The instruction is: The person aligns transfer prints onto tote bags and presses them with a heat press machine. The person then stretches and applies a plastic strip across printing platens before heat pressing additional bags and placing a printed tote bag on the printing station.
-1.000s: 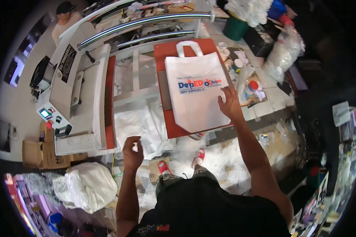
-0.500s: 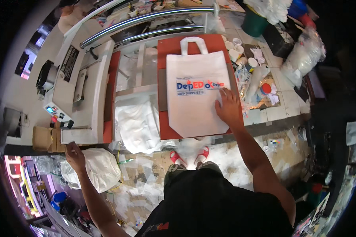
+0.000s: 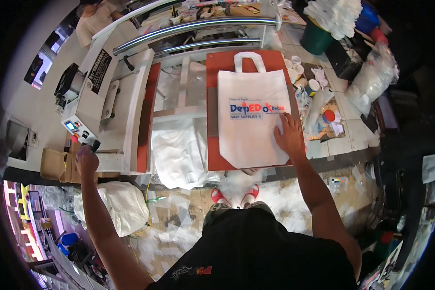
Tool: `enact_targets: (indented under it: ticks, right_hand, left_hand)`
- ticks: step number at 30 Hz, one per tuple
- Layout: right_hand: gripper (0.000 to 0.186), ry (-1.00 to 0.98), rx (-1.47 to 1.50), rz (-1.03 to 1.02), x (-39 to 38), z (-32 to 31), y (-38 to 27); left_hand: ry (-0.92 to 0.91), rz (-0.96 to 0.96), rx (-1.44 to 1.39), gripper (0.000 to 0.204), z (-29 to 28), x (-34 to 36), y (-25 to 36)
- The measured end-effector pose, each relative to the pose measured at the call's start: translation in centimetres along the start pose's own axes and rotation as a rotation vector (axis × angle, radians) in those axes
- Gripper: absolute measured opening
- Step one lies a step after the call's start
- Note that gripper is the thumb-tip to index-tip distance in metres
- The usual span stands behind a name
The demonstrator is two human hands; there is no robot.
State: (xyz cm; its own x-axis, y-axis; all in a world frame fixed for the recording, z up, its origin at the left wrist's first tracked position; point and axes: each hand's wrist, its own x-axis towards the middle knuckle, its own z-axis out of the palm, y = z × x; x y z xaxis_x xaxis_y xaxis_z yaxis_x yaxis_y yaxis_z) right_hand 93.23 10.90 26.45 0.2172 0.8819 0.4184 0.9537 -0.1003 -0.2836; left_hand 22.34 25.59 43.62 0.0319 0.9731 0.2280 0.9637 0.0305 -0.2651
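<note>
A white fabric tote bag (image 3: 249, 137) with a blue and red print lies flat on the red board (image 3: 212, 157) of a heat press, its loop handle pointing away from me. My right hand (image 3: 290, 135) rests open on the bag's right side, fingers spread just beside the print. On the left, my left hand (image 3: 87, 159) is raised with curled fingers beside a black knob-like handle (image 3: 95, 145), below the press's control panel (image 3: 72, 126). Whether its fingers grip that handle is hidden.
White bags (image 3: 179, 154) lie piled between the press's two red boards. Cups, bottles and a white tube (image 3: 319, 108) stand right of the press. A cardboard box (image 3: 55, 164) and a white sack (image 3: 118, 205) sit at left. A person (image 3: 94, 21) stands far left.
My left hand has risen from below the press's front edge up to the black handle. My right hand stays on the bag. The whole view has shifted slightly.
</note>
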Motion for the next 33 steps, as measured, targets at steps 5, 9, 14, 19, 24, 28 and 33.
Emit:
enact_targets:
  ticks: [5,9,14,19,24,28,33]
  right_hand:
    - [0.048,0.039,-0.024,0.004,0.0,-0.4,-0.3]
    - [0.048,0.035,-0.032,-0.005,-0.4,-1.0,-0.8]
    - [0.048,0.027,-0.010,0.014,-0.2,-0.9,-0.4]
    - [0.048,0.021,0.045,0.015,-0.2,0.0,0.6]
    - [0.048,-0.023,0.095,0.051,-0.4,-1.3,0.8]
    - [0.045,-0.021,0.229,0.085,-0.2,-0.8,1.6]
    - [0.040,-0.046,0.291,0.079,0.3,-0.6,4.2]
  left_hand:
    - [-0.002,0.031,-0.008,0.021,-1.1,0.4,2.9]
    - [-0.048,0.043,-0.032,0.023,-3.1,-0.8,5.1]
    - [0.206,0.304,-0.201,0.026,-4.4,-2.9,10.6]
    - [0.467,0.462,-0.455,0.023,-4.2,-4.3,19.3]
    - [0.304,0.421,-0.512,0.024,-7.9,-6.9,28.6]
    - [0.292,0.413,-0.571,0.026,-9.8,-9.0,35.2]
    - [0.288,0.422,-0.590,0.022,-12.1,-11.0,42.5]
